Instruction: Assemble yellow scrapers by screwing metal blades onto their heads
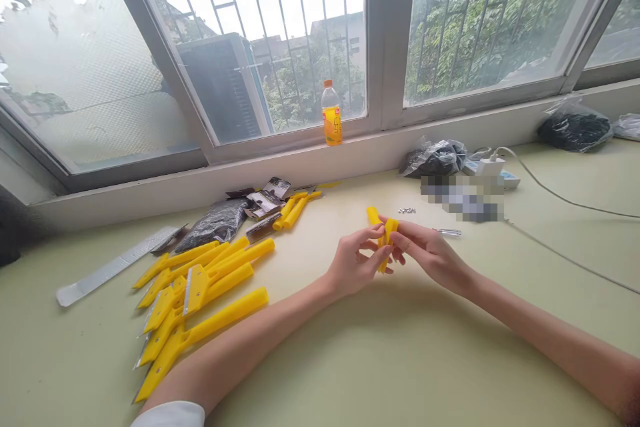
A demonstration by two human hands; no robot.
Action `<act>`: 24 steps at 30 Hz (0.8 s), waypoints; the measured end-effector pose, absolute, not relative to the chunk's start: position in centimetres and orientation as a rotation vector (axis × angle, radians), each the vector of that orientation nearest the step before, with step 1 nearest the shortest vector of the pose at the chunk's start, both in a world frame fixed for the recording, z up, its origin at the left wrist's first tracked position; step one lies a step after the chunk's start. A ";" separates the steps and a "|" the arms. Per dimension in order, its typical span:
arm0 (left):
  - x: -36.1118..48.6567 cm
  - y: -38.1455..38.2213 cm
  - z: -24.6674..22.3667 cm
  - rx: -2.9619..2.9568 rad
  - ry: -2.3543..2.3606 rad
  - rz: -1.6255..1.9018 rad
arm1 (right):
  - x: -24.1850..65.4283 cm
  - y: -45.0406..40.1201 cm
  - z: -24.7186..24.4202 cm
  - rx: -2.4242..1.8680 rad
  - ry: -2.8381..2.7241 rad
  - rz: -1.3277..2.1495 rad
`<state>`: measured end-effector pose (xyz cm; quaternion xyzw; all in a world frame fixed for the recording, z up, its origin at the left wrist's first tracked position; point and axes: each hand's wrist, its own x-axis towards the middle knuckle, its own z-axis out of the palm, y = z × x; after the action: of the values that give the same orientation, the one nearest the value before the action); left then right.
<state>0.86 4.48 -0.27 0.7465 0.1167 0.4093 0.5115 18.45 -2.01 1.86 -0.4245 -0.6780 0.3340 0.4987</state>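
Note:
Both hands meet over the middle of the table around a yellow scraper, whose handle end points up and away to the left. My left hand pinches it from the left side with thumb and fingers. From the right, my right hand presses its fingers and thumb on the same piece. Fingers cover much of the scraper's head, so I cannot see whether a blade sits in it. A small group of screws lies just beyond my right hand, and a thin clear-and-metal tool rests beside that wrist.
A pile of yellow scrapers lies beside my left forearm. Behind it are a black plastic bag, blade packets and a silver strip. An orange drink bottle stands on the sill. A white cable crosses the right side.

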 end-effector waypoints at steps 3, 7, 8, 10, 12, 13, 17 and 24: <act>0.8 4.5 -0.3 1.849 0.322 1.006 | 18.5 -2.1 1.9 -1.057 -1.664 0.786; 0.8 4.3 0.0 1.873 0.320 1.012 | 18.4 -2.1 1.8 -1.042 -1.664 0.820; 0.8 4.2 0.1 1.869 0.319 1.017 | 18.4 -2.1 1.8 -1.037 -1.658 0.827; 0.9 4.2 0.2 1.846 0.313 1.031 | 18.3 -2.1 1.7 -1.032 -1.644 0.836; 1.0 4.2 0.2 1.808 0.294 1.039 | 18.2 -2.1 1.7 -1.031 -1.625 0.848; 1.0 4.3 0.3 1.790 0.283 1.041 | 18.2 -2.2 1.8 -1.032 -1.614 0.855; 1.0 4.5 0.1 1.764 0.294 1.035 | 17.9 -2.3 2.1 -1.037 -1.572 0.892; 0.8 4.7 -0.1 1.710 0.345 1.037 | 17.9 -2.4 2.2 -1.015 -1.454 0.980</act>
<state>0.82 4.71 -0.09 0.7157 0.1444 0.4340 0.5278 17.93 -2.36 2.23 -0.4249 -0.6088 0.4104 0.5295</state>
